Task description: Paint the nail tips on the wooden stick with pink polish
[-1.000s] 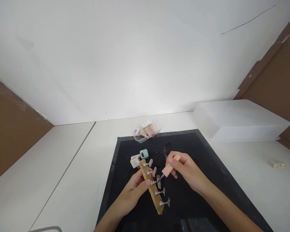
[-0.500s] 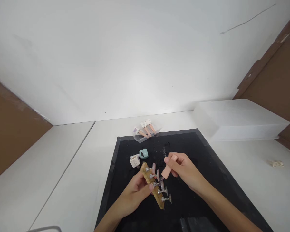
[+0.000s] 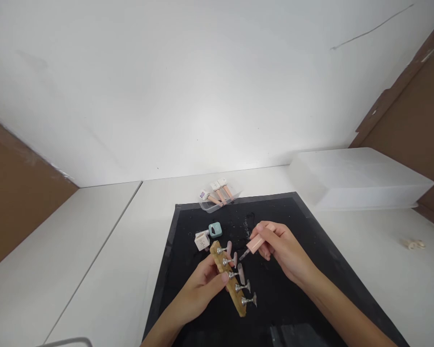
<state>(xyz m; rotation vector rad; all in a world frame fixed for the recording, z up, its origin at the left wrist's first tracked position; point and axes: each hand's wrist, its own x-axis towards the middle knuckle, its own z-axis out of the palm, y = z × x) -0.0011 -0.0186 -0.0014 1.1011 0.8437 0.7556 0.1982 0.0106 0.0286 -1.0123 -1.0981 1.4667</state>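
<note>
My left hand (image 3: 207, 285) grips a wooden nail stand (image 3: 235, 293), its thumb on the front and its fingers behind. Several small metal posts stick out from the stand to the right, and some carry pale pink false nails (image 3: 241, 273). Between the fingers of my right hand (image 3: 279, 243) is a nail polish brush (image 3: 256, 243) with a pink handle, its bristles pointing down and left. The bristle tip is just right of the upper nails, apart from them.
A white polish bottle (image 3: 201, 241) and a teal bottle (image 3: 215, 230) lie behind the stand on the black mat (image 3: 289, 212). Beyond is a clear tray (image 3: 210, 208) with several pink-handled bottles (image 3: 219, 190). A white box (image 3: 361, 178) stands at right, near small beige items (image 3: 414, 244).
My right hand has drawn the brush up and to the right, off the middle nail, and its bristles now show. The left hand and the stand have barely moved.
</note>
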